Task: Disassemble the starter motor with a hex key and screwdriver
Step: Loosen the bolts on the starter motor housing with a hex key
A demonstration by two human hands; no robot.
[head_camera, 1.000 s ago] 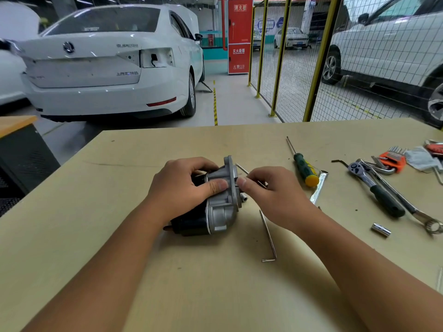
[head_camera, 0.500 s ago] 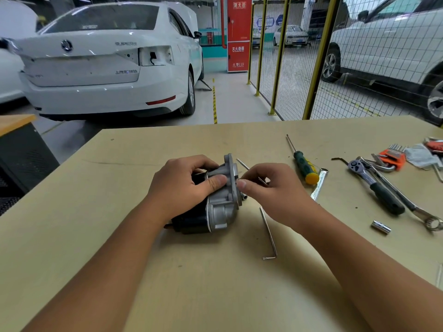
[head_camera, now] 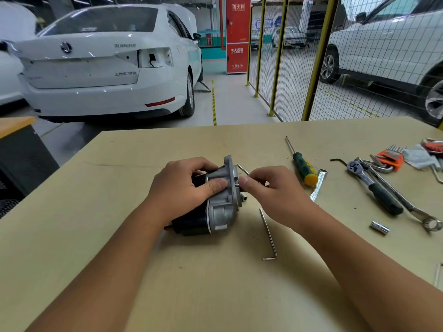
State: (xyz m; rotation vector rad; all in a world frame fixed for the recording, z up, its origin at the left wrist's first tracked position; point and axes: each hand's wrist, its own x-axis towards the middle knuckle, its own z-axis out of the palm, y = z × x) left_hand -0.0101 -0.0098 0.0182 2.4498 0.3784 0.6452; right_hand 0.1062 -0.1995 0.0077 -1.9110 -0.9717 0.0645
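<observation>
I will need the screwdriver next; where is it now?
The screwdriver lies on the table, right of the right hand, its yellow end beside a flat wrench.

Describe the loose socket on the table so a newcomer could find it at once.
Start at the tool cluster on the table's right side and follow the ratchet toward the near edge. Just beyond the ring spanner's end lies the socket: a short chrome cylinder, alone, handleless.

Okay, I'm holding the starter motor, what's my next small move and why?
Probably keep turning the hex key with your right hand: its tip sits at the silver end housing, the left hand grips the starter motor, and the housing looks seated.
</observation>
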